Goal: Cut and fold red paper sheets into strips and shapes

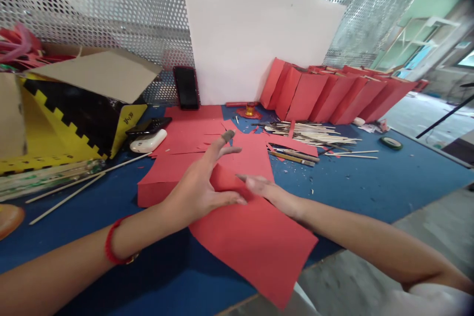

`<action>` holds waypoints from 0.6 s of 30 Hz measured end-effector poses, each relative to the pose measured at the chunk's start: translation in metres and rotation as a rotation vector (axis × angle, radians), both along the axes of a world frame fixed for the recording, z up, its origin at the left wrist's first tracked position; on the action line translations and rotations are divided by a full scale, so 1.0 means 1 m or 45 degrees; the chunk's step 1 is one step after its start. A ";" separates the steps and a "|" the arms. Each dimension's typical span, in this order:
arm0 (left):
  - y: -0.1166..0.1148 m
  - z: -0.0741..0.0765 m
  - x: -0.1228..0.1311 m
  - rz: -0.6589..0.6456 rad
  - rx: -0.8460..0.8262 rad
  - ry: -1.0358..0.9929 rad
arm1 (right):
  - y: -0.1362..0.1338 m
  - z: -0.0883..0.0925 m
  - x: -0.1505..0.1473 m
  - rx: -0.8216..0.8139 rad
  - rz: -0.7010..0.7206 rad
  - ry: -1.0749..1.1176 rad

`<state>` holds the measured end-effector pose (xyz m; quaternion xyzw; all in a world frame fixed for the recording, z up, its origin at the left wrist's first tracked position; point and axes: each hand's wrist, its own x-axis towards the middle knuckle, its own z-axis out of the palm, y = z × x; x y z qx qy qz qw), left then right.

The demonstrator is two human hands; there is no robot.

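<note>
A red sheet of stiff paper lies across the near edge of the blue table, with one corner jutting past it. Its far part is bent up into a fold between my two hands. My left hand, with a red cord bracelet on the wrist, has its fingers spread beside the fold; thumb and fingers are wide apart. A dark wrap covers one fingertip. My right hand, slightly blurred, has its fingers closed at the right side of the fold, against the paper. More red sheets lie beneath and behind.
Folded red paper pieces stand in a row at back right. Thin wooden sticks lie before them. A phone leans on the backing; a white computer mouse sits left, near an open box. Blue tabletop shows at right.
</note>
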<state>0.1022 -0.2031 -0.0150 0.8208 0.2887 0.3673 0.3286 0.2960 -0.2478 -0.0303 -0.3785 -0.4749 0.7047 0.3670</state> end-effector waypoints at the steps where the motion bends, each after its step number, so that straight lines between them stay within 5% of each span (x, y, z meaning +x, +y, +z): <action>1: 0.001 0.001 0.000 0.036 -0.034 0.025 | 0.002 0.000 0.001 0.085 -0.017 -0.038; 5: 0.007 0.003 -0.001 0.098 -0.154 0.020 | 0.014 0.001 0.007 0.432 -0.107 -0.127; 8: 0.014 0.004 -0.001 0.128 -0.296 -0.066 | 0.020 0.004 0.012 0.476 -0.226 -0.098; 15: 0.024 0.012 -0.003 0.221 -0.413 -0.143 | 0.022 0.000 0.011 0.069 -0.317 0.035; 18: 0.024 0.015 -0.004 0.292 -0.427 -0.184 | 0.025 -0.002 0.014 -0.132 -0.190 0.025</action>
